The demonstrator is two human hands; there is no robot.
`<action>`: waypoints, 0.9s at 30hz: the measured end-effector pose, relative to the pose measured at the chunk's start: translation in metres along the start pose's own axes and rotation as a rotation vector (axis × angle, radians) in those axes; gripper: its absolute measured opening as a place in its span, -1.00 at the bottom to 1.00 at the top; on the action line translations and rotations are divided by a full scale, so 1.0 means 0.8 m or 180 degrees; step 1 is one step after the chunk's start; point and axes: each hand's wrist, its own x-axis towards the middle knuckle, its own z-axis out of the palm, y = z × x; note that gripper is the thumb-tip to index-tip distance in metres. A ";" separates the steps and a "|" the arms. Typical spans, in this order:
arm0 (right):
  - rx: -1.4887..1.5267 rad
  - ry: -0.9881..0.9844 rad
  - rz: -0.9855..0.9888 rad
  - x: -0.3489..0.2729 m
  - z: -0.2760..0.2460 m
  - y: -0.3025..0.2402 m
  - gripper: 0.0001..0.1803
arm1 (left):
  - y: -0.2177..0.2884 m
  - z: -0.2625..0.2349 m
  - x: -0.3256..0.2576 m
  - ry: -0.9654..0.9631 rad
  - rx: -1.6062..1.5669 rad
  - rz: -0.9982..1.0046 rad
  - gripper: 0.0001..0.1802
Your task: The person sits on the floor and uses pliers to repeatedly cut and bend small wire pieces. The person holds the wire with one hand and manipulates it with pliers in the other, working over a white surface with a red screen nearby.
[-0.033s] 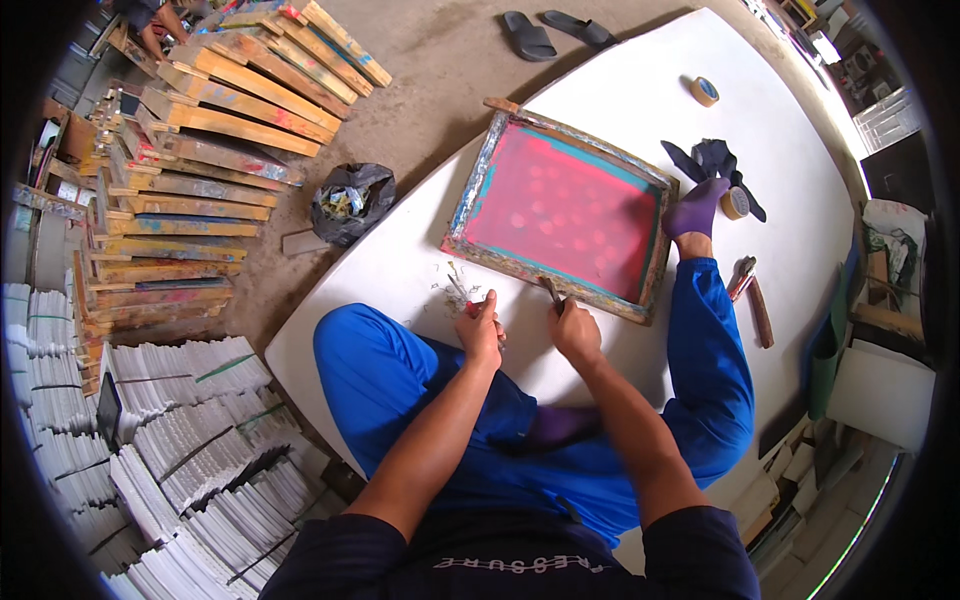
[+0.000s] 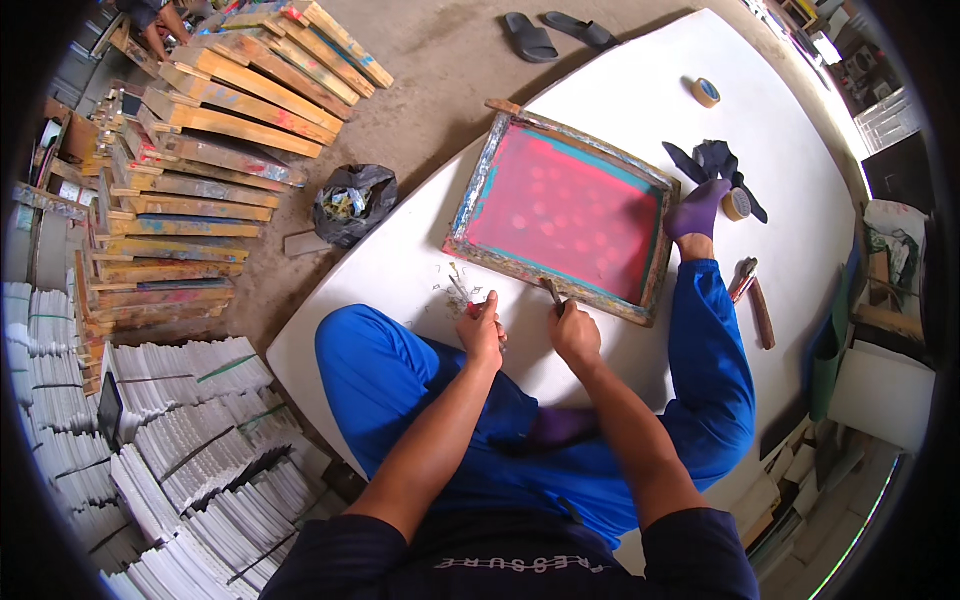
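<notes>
My left hand point(image 2: 483, 332) is closed around a slim tool point(image 2: 461, 290) with a red handle and a thin metal shaft, which looks like a screwdriver. Its tip points at small loose bits like staples point(image 2: 440, 289) scattered on the white board point(image 2: 400, 258). In my right hand point(image 2: 576, 334) is a dark metal tool point(image 2: 553, 289); the fingers hide most of it. That tool's end meets the near edge of a wooden screen-printing frame point(image 2: 478, 180), worn and paint-stained. Pink mesh point(image 2: 560, 205) with teal borders fills the frame. My right foot point(image 2: 697, 208) rests against its right side.
Tape rolls point(image 2: 706, 93), dark cloth point(image 2: 714, 158), a red-handled tool point(image 2: 743, 280) and a wooden stick point(image 2: 761, 315) lie on the board. Beyond its left edge are a black bag point(image 2: 354, 205), stacked wooden frames point(image 2: 190, 228) and white bundles point(image 2: 190, 440). Sandals point(image 2: 530, 38) lie behind. A person point(image 2: 158, 25) is far left.
</notes>
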 end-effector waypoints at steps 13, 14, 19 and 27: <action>-0.0141 -0.0338 -0.0981 -0.032 0.015 -0.010 -0.61 | 0.015 -0.013 0.004 -0.0979 0.0336 -0.0760 -0.78; -0.0154 -0.0452 -0.1030 -0.031 0.011 -0.011 -0.60 | 0.016 -0.014 0.007 -0.0968 0.0309 -0.0780 -0.80; 0.0340 -0.0960 -0.1091 -0.017 0.013 0.001 -0.56 | 0.012 -0.020 0.016 -0.0555 0.0076 -0.0562 -0.84; 0.2105 -0.1454 0.0257 0.014 -0.024 -0.006 -0.55 | 0.022 -0.028 0.024 0.0558 -0.0108 -0.0263 -0.77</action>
